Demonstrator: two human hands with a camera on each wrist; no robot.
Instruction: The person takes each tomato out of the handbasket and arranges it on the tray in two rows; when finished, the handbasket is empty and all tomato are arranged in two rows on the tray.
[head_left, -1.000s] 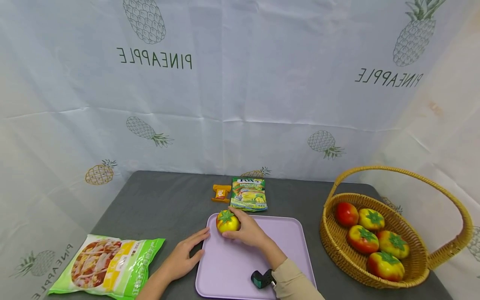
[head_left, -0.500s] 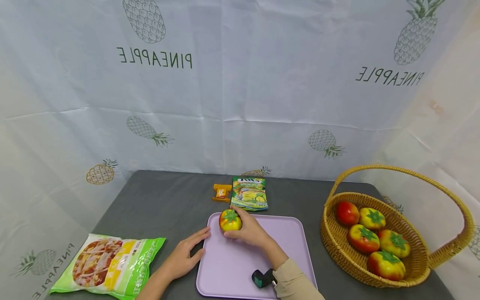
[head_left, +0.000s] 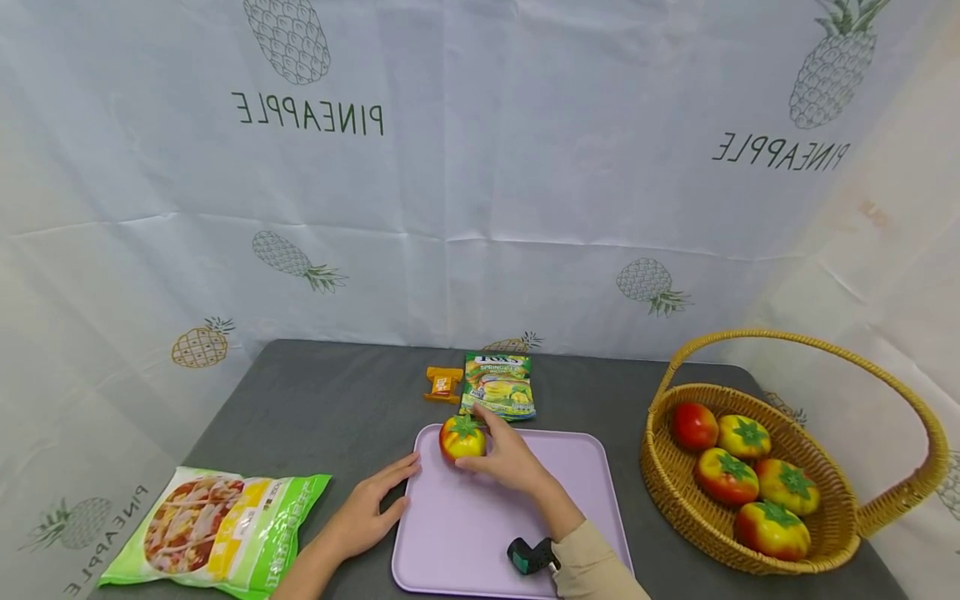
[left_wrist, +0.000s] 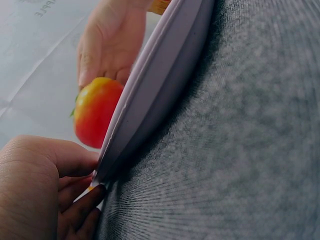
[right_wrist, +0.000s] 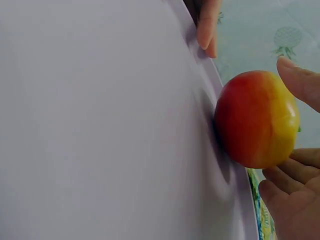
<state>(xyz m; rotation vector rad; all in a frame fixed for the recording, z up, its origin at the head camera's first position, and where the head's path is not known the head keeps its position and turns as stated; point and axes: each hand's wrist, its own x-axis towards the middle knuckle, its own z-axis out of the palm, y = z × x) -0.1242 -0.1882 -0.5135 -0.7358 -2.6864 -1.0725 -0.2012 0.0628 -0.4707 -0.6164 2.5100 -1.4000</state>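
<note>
A yellow-red tomato (head_left: 462,438) with a green star-shaped top sits at the far left corner of the lilac tray (head_left: 480,533). My right hand (head_left: 513,458) is about it, thumb on the near side and fingers on the far side. In the right wrist view a small gap shows between the thumb (right_wrist: 300,85) and the tomato (right_wrist: 257,120), and the fingers are loosely spread. My left hand (head_left: 367,508) rests at the tray's left edge, fingers extended. In the left wrist view its fingertips meet the tray rim (left_wrist: 145,95).
A wicker basket (head_left: 660,492) with several more tomatoes stands at right, its handle arching high. Behind the tray lie a green tea packet (head_left: 498,387) and a small orange-wrapped snack (head_left: 444,385). A green food bag (head_left: 213,529) lies at left.
The tomato has shifted a little right and turned, showing more red. My right hand has moved slightly right and its thumb has come away from the tomato. My left hand stays put.
</note>
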